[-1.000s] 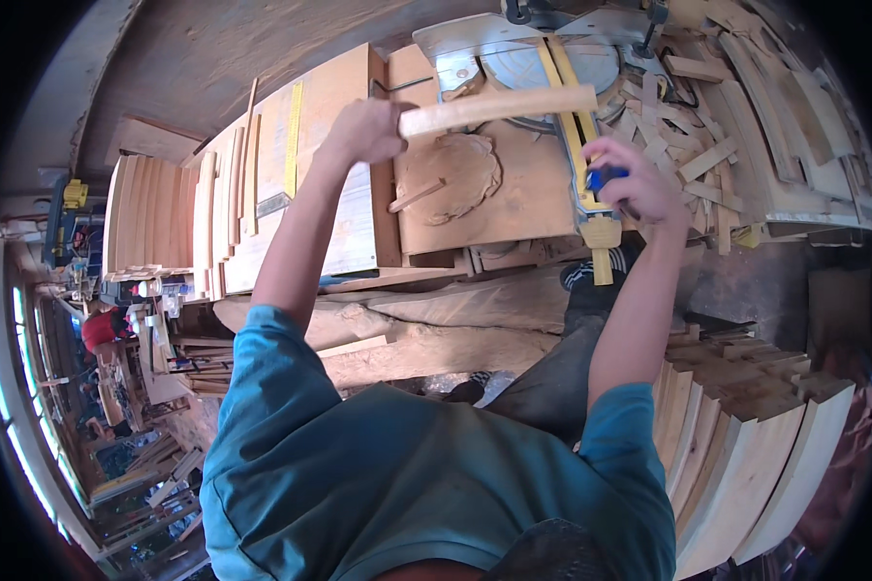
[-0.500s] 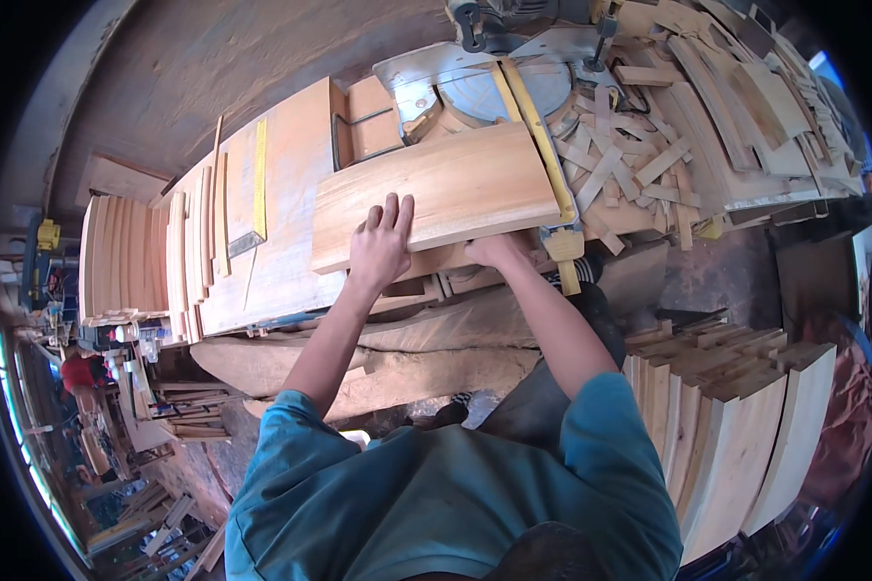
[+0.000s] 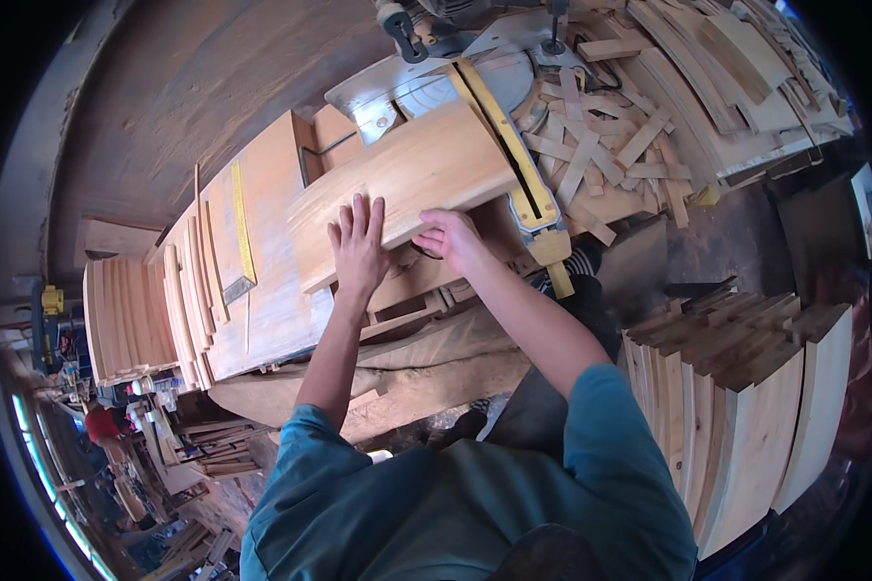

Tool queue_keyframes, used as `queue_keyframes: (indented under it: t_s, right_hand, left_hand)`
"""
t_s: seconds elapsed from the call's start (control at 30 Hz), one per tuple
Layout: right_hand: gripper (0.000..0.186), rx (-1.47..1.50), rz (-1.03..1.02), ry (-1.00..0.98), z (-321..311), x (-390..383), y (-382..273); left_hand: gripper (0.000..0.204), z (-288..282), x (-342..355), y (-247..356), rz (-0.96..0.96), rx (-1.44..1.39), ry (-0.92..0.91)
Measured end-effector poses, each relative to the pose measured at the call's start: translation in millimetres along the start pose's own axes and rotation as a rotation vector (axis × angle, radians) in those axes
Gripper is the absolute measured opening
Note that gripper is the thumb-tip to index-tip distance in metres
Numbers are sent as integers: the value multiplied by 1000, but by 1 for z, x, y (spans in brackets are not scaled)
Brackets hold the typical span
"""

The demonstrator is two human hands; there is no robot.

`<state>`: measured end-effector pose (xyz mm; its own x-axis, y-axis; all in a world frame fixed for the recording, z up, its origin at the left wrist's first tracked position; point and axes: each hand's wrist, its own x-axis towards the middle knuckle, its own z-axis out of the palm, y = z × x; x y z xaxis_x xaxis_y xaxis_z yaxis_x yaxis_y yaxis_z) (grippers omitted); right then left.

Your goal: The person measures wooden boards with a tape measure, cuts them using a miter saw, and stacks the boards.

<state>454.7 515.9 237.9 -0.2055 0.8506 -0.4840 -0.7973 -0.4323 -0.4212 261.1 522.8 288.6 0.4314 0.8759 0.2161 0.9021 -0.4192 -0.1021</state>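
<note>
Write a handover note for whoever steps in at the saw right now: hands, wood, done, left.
Left hand: flat on top of the curved wooden board, fingers spread, no grip around it.
Right hand: at the board's near edge, fingers curled against it.
Board: lies across the miter saw table, its right end at the yellow slotted guide.
Offcuts: piled right of the saw. Stack of curved boards: standing at the person's right.
Done: board placed on the saw.
Left: no cut is visible in this board yet.
</note>
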Motion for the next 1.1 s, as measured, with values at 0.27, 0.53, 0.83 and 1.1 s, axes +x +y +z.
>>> queue_keyframes:
  t_s: [0.27, 0.53, 0.83, 1.1]
  right_hand:
    - [51, 34, -94, -24, 9, 71, -29]
    - [74, 11, -165, 112, 25, 82, -30]
    - [69, 23, -147, 92, 25, 91, -30]
    - [66, 6, -118, 115, 26, 95, -30]
  left_hand:
    - [93, 34, 74, -20, -14, 57, -68]
    - [91, 56, 89, -23, -48, 63, -12]
    - [97, 50, 93, -28, -38, -9, -56]
    - [112, 46, 88, -45, -38, -107, -133]
